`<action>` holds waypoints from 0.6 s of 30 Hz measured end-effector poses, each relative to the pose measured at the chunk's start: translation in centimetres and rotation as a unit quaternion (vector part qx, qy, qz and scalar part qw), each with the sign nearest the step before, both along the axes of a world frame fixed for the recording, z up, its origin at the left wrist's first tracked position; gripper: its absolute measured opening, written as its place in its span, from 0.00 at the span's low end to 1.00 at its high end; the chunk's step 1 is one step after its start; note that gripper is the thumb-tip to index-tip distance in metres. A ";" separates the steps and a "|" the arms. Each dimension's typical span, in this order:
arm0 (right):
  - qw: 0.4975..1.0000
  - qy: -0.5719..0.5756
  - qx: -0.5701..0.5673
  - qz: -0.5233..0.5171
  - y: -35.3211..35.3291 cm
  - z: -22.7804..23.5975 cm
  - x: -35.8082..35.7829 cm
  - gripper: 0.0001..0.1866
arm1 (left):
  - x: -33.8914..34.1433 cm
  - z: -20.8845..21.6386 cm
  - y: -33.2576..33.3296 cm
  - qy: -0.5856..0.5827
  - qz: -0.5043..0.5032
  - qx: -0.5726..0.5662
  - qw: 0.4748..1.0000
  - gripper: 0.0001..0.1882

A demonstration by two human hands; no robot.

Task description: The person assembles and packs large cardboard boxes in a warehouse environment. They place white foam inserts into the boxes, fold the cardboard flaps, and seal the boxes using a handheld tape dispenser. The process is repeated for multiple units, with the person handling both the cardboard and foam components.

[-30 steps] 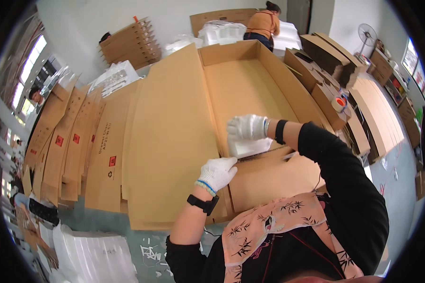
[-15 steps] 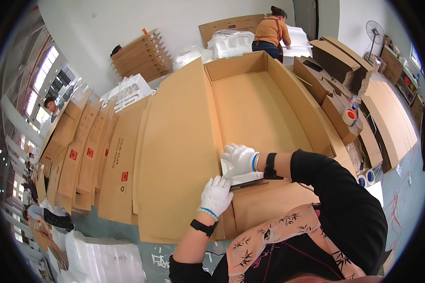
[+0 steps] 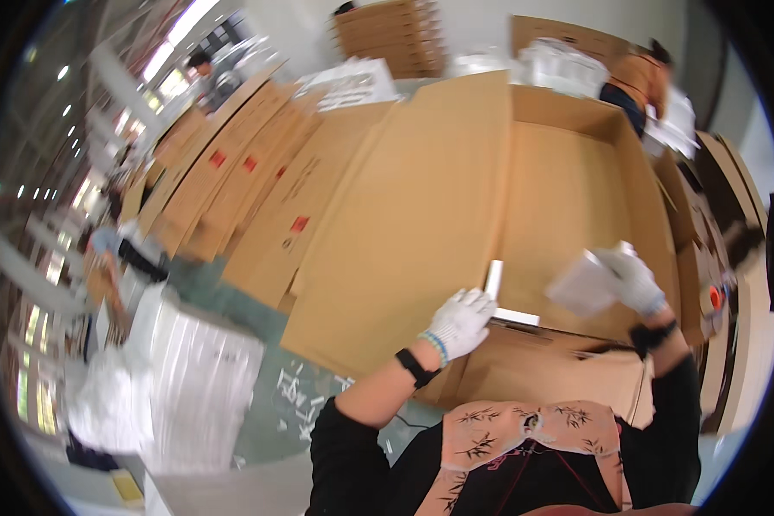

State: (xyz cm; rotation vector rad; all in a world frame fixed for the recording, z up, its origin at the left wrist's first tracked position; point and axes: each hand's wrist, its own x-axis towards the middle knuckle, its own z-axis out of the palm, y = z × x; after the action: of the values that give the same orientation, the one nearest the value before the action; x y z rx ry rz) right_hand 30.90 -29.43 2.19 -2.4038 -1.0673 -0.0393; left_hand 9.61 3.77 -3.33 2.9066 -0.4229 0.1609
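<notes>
A large open cardboard box [image 3: 568, 202] lies before me, its broad left flap [image 3: 404, 215] folded out. At the box's near left corner sits a white L-shaped foam corner piece [image 3: 516, 317]. My left hand [image 3: 462, 323], in a white knit glove, lies with extended fingers on the cardboard edge beside that corner, fingertips close to the foam. Over the near right part of the box, my gloved right hand [image 3: 635, 279] grips a white foam piece [image 3: 583, 284]; both are smeared by motion. The near flap [image 3: 550, 370] hangs toward me.
Stacked flat cartons [image 3: 224, 172] lean at the left. Wrapped white foam [image 3: 202, 361] stands at lower left, with white scraps [image 3: 292, 387] on the floor. A co-worker [image 3: 636, 86] bends beyond the box at far right. A tape roll [image 3: 711, 298] sits on cartons at right.
The view has swung left. My right hand has left the near corner and moved right with a white foam piece. My left hand stays by the corner, where the L-shaped foam now shows.
</notes>
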 end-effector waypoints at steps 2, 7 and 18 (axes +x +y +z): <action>0.996 -0.070 -0.038 0.029 -5.2 1.4 -1.8 0.17 | -0.2 -0.5 -0.3 -0.016 0.011 0.000 1.000 0.26; 0.977 -0.090 -0.185 0.049 -18.1 -7.3 -2.1 0.12 | 0.2 -1.1 -0.4 -0.003 0.003 0.001 1.000 0.26; 0.915 -0.227 -0.049 -0.330 -18.7 -5.2 -13.2 0.26 | 0.6 -0.5 -1.2 0.049 -0.024 0.045 0.998 0.28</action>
State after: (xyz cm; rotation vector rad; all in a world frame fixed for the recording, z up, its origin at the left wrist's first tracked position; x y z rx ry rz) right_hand 17.67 -48.11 -3.05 -2.8103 -0.3740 -0.8260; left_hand 10.21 2.56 -3.86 2.9727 -0.4936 -0.0070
